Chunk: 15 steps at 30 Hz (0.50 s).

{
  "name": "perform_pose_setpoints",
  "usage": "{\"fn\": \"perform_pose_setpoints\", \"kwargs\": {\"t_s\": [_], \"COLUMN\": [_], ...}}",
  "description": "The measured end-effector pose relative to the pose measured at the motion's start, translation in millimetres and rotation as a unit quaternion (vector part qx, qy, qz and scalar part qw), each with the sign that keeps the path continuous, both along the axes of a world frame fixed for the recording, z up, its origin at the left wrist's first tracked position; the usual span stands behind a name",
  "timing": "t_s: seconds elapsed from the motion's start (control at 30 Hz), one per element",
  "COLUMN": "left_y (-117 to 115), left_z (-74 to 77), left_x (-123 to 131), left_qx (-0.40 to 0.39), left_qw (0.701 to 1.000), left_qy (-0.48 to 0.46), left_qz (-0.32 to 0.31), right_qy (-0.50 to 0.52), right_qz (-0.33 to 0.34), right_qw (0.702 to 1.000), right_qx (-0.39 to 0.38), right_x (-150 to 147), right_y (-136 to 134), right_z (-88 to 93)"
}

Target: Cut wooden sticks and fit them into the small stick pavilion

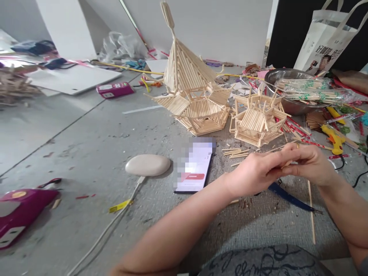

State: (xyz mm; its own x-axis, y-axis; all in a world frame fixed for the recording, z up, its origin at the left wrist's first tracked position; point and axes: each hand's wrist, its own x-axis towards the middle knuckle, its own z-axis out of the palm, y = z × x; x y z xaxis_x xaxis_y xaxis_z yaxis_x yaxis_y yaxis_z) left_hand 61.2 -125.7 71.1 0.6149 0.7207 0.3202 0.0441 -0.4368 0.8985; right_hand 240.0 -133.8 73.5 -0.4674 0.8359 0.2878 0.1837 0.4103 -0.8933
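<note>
My left hand (pixel 253 172) and my right hand (pixel 309 163) meet just above the grey floor, fingers pinched together around a short wooden stick (pixel 287 163) that is mostly hidden between them. A ring shows on a finger of my right hand. Beyond the hands stand a tall pagoda-like stick model (pixel 191 86) and a smaller hexagonal stick piece (pixel 258 119). Loose short sticks (pixel 237 152) lie just in front of my left hand. A long thin stick (pixel 311 212) and blue-handled pliers (pixel 290 197) lie on the floor under my right wrist.
A phone (pixel 195 166) with a lit screen and a beige oval stone-like object (pixel 148 165) lie left of my hands. A metal bowl (pixel 287 74) holds packs of chopsticks (pixel 307 90). A yellow glue gun (pixel 333 138), a white bag (pixel 330 36) and a magenta box (pixel 17 209) are around.
</note>
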Motion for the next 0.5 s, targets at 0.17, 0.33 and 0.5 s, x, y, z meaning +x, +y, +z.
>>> {"fn": "perform_pose_setpoints", "kwargs": {"t_s": [0.17, 0.33, 0.5], "left_y": [0, 2, 6], "left_z": [-0.9, -7.3, -7.2], "left_x": [0, 4, 3], "left_qx": [0.069, 0.094, 0.092], "left_qw": [0.997, 0.988, 0.984], "left_qy": [0.035, 0.086, 0.073], "left_qz": [0.02, 0.091, 0.132], "right_qy": [-0.151, -0.526, -0.667], "right_qz": [-0.098, -0.052, 0.053], "right_qw": [0.981, 0.848, 0.743], "right_qx": [0.077, 0.045, 0.006], "right_x": [11, 7, -22], "right_y": [-8, -10, -16], "right_z": [13.0, 10.9, -7.7]}}
